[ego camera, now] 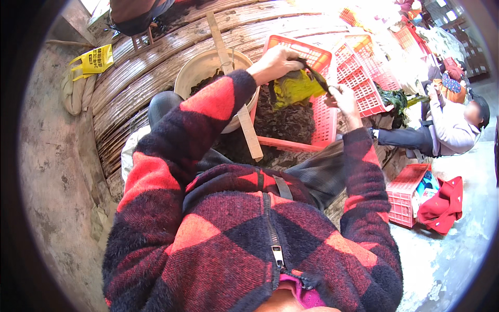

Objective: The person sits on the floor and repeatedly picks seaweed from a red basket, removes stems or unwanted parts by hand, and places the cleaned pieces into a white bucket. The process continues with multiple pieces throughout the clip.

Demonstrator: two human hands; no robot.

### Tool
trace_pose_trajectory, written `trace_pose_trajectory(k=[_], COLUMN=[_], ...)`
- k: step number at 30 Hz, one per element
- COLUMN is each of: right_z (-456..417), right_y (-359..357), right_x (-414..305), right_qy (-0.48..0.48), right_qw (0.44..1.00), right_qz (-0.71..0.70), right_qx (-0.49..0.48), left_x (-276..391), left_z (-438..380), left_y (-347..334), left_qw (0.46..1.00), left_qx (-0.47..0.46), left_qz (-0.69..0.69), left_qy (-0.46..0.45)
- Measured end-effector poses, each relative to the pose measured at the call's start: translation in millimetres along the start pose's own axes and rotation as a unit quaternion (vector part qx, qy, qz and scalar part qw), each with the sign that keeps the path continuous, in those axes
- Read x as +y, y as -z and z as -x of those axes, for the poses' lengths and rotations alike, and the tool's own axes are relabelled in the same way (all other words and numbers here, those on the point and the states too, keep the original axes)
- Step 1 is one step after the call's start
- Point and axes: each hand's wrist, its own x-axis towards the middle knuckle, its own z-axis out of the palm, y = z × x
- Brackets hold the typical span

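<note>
A wide yellow-green leaf [298, 87] with a dark, twisted edge is stretched between my two hands. My left hand [275, 65] pinches its upper end, and my right hand [345, 102] holds the other end of the dark edge. Beneath the leaf is a red plastic crate [325, 124] with dark, wet-looking leaves [286, 124] in it. Beside the crate, to the left, stands a round pale tub [186, 74] holding more dark material. A wooden strip [249, 134] lies slantwise across the tub, its near end close to the crate's corner.
More red crates [356, 74] sit right of mine. A co-worker [452, 124] sits at the right, holding long green leaves. Another person [136, 13] is partly visible at top left. A yellow plastic bag [97, 60] lies left. A crate [401, 195] with red cloth stands lower right.
</note>
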Motion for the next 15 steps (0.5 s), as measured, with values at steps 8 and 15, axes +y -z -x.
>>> trace_pose_trajectory(k=[8,15], right_z=[27,26], right_y=[-35,-27], right_x=[-41,-63], right_qy=[0.21,0.127], right_qw=[0.976,0.978], right_qz=[-0.05,-0.064], right_qx=[-0.026,-0.151], left_x=[13,13], left_z=[-21,-17], left_y=[-20,18], left_qw=[0.977,0.97], left_qx=[-0.115,-0.231], left_qz=[0.168,-0.022], left_qy=[0.059,0.066])
